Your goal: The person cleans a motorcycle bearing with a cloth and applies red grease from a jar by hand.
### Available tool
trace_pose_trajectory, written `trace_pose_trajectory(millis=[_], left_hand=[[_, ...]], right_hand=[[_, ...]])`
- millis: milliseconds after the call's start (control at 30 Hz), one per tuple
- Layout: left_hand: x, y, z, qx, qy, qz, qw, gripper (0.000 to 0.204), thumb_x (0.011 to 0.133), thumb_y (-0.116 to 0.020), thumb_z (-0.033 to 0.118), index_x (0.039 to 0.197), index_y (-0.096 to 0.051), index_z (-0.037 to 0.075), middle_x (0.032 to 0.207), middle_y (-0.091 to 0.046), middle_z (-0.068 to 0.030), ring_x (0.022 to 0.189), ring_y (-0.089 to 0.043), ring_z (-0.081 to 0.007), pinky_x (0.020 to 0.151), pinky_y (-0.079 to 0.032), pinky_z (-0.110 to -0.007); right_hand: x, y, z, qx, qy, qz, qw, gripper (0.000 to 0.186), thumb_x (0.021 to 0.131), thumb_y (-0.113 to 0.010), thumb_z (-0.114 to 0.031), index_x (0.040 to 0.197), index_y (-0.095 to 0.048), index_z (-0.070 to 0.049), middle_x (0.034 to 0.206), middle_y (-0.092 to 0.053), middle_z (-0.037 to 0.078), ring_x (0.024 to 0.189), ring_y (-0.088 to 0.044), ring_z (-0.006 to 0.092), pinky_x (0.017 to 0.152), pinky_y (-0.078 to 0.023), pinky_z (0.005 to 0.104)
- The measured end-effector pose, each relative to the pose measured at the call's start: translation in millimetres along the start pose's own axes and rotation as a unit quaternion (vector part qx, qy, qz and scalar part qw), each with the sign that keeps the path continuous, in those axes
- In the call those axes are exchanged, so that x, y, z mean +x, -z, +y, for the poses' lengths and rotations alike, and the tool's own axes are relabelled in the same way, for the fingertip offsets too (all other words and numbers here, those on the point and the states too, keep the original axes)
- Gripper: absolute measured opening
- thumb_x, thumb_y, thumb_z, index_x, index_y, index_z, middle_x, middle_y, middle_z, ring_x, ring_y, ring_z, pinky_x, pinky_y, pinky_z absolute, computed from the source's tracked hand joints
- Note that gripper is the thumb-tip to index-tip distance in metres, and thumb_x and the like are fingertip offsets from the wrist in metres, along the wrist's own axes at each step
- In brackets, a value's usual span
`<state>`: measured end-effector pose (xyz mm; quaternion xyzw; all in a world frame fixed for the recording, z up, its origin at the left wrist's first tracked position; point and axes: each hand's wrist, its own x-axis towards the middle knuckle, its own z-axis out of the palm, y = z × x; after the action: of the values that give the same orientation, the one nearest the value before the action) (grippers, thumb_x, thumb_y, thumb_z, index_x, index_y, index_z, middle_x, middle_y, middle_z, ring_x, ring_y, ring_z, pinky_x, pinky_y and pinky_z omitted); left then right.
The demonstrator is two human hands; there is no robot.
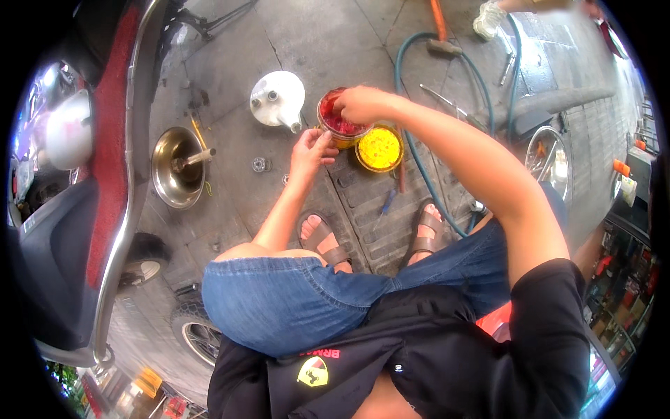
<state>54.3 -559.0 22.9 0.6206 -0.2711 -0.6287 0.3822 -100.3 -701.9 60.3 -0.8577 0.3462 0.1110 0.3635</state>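
A tub of red grease (326, 102) stands on the floor in front of me. My right hand (363, 105) reaches over its far side, fingers curled down into it and their tips hidden. At the tub's near left edge is my left hand (312, 150), its thumb and fingers drawn together. Whatever small thing it may pinch cannot be made out. Touching the red tub on the right is an open tub of yellow grease (379, 148). A white brake hub plate (278, 100) lies to the left of them. A small metal cylindrical part (261, 165) rests nearer to me.
A metal bowl-shaped part with a shaft (176, 167) lies at the left, beside a red and black motorcycle body (112, 140). To the right are a green hose (408, 105), a hammer (443, 47) and a spoked wheel (548, 157). A blue-handled screwdriver (388, 202) lies between my feet.
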Motion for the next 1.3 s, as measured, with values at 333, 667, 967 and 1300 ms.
trace_pose_trajectory(millis=[333,667,967,1300], left_hand=[[11.4,3.9,-22.2,0.009,-0.002,0.010,1.000,0.045,0.090,-0.064,0.042,0.108,-0.059,0.001,0.092,-0.066,-0.0106,0.075,-0.065,-0.0171,0.064,-0.052,-0.028],[19.1,-7.2,-26.3,0.035,-0.052,0.011,0.998,0.038,0.089,-0.068,0.039,0.097,-0.060,0.003,0.083,-0.067,-0.0051,0.070,-0.064,-0.0115,0.062,-0.050,-0.024],[-19.0,80.1,-43.3,-0.076,-0.047,0.161,0.983,0.028,0.096,-0.055,0.023,0.112,-0.062,0.002,0.082,-0.066,-0.0084,0.065,-0.061,-0.0137,0.056,-0.050,-0.025],[-23.8,17.6,-4.0,-0.270,0.121,-0.236,0.926,0.060,0.100,-0.042,0.050,0.127,-0.053,-0.003,0.120,-0.062,-0.0153,0.109,-0.061,-0.0238,0.094,-0.050,-0.035]], right_hand=[[46.0,-18.8,-5.6,-0.030,-0.035,-0.170,0.984,0.025,0.080,-0.056,-0.015,0.092,-0.072,0.000,0.089,-0.070,0.018,0.083,-0.068,0.0271,0.072,-0.052,0.0401],[49.7,-31.4,41.9,0.079,-0.096,-0.258,0.958,0.037,0.086,-0.047,-0.018,0.113,-0.064,0.000,0.094,-0.068,0.017,0.075,-0.067,0.0263,0.062,-0.054,0.0396],[-32.7,50.1,9.5,0.464,-0.214,-0.200,0.836,0.044,0.088,-0.046,-0.008,0.132,-0.051,-0.007,0.062,-0.041,-0.004,0.047,-0.034,0.0058,0.040,-0.024,0.0220],[-56.4,21.3,-49.5,0.734,-0.053,0.091,0.671,0.038,0.099,-0.050,-0.022,0.135,-0.044,-0.010,0.083,-0.056,0.000,0.064,-0.047,0.0065,0.053,-0.038,0.0205]])
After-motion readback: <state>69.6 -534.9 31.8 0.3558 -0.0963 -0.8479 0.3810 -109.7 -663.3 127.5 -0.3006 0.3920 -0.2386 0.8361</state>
